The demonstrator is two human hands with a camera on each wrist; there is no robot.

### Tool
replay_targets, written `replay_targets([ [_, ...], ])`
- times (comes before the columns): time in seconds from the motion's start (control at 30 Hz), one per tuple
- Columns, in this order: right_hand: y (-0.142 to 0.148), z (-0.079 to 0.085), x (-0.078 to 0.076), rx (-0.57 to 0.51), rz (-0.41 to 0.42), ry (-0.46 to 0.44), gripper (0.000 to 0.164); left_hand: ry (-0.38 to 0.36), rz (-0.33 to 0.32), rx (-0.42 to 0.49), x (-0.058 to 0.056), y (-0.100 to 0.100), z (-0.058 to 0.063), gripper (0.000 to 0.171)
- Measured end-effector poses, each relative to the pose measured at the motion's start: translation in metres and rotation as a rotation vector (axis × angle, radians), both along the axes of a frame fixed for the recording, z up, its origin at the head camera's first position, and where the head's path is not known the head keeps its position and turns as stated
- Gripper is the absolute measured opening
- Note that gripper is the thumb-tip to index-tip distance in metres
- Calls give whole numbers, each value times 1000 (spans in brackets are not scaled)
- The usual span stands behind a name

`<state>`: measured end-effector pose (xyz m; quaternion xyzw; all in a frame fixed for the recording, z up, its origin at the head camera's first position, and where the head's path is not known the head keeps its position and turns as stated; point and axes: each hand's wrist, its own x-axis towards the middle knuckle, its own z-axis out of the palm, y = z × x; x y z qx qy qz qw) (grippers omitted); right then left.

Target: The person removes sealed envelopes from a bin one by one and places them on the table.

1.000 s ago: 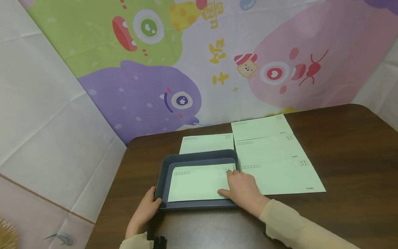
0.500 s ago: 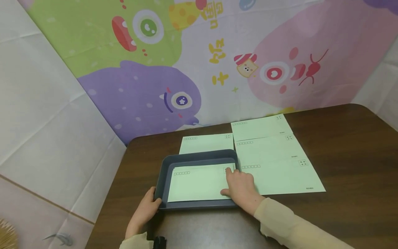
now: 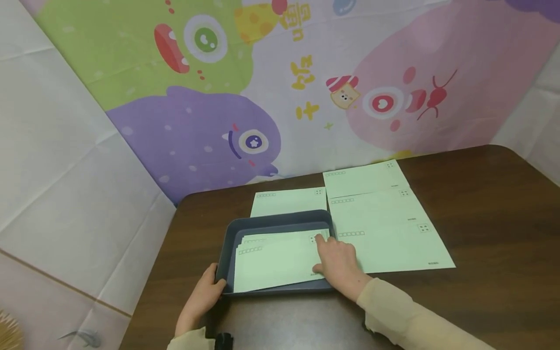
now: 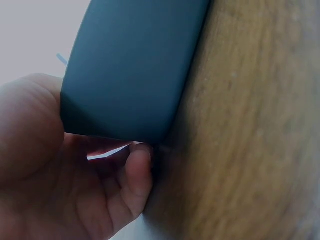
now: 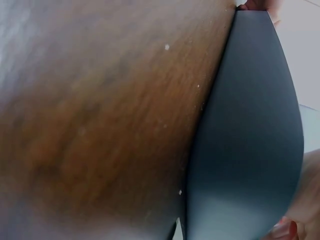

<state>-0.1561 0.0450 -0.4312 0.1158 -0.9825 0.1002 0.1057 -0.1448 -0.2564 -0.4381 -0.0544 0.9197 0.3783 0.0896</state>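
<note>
A dark blue-grey tray (image 3: 280, 222) sits on the table, with a stack of pale envelopes inside. The top envelope (image 3: 275, 266) lies askew, its left end lower than the others and near the tray's front wall. My left hand (image 3: 203, 296) grips the tray's front left corner, thumb at the rim; in the left wrist view its fingers curl under the tray's wall (image 4: 135, 65). Reaching over the right side, my right hand (image 3: 340, 262) holds the right end of the envelopes, thumb and index finger spread along the short edge. The wall hides most of its fingers in the right wrist view.
Three overlapping envelopes (image 3: 389, 248) lie in a column right of the tray. Another envelope (image 3: 288, 201) lies behind it, partly covered by the tray. A printed cartoon cloth (image 3: 192, 141) hangs along the table's (image 3: 490, 209) back edge.
The top envelope has slid left and toward me, tilting and uncovering those beneath. My right hand has shifted slightly left; the left hand stays on the tray.
</note>
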Motion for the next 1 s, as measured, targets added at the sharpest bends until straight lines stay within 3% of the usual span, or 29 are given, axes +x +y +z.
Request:
replay_targets([
  [0.17,-1,0,-2,-94,-17,-22,74,-4,0,-6,0,-2,0,36],
  [0.27,-1,1,-2,-184,-34,-54,71,1,1,-6,-1,-3,-1,36],
  [0.53,9,9,-2,-431,-56,-186,36,16,-10,9,0,-1,0,34],
  [0.63,14,11,-2,-476,-41,-220,18,18,-15,12,1,0,1,34],
  [0.83,19,12,-1,-530,-19,-240,34,21,-19,2,1,0,1,35],
  [1.0,23,15,5,-574,-29,-219,16,20,-17,-7,1,0,2,35],
])
